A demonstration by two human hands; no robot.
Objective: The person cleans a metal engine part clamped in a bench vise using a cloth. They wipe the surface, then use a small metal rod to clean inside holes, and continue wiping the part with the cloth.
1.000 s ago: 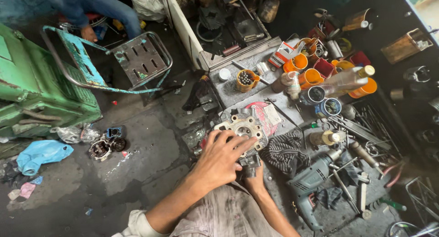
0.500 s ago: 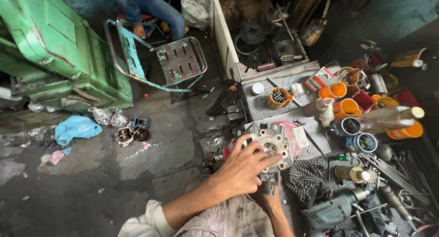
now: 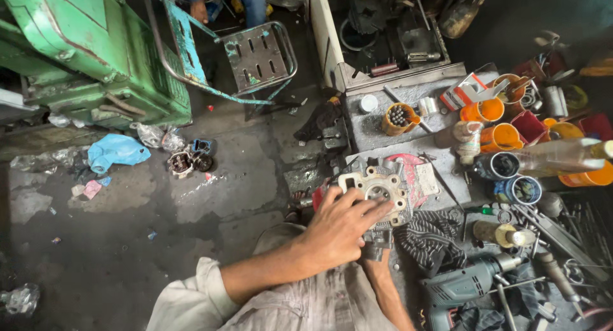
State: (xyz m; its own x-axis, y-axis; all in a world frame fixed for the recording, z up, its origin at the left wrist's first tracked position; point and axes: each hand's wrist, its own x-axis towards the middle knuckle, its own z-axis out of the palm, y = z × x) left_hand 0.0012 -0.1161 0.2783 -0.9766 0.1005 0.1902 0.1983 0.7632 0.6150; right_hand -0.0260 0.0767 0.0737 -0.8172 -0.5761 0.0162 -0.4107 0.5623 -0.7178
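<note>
Grey metal engine part (image 3: 377, 192), a flat casting with a round central bore, lies on the cluttered workbench (image 3: 383, 123), just beside a red-and-white paper (image 3: 415, 174). Left hand (image 3: 338, 229) rests palm-down on the near edge of the casting, fingers (image 3: 373, 210) spread and flat. Right hand (image 3: 377, 251) is mostly hidden beneath the left; whether it grips anything cannot be told. Power drill (image 3: 466, 283) lies near the right forearm; orange cups (image 3: 495, 123) stand further back.
</note>
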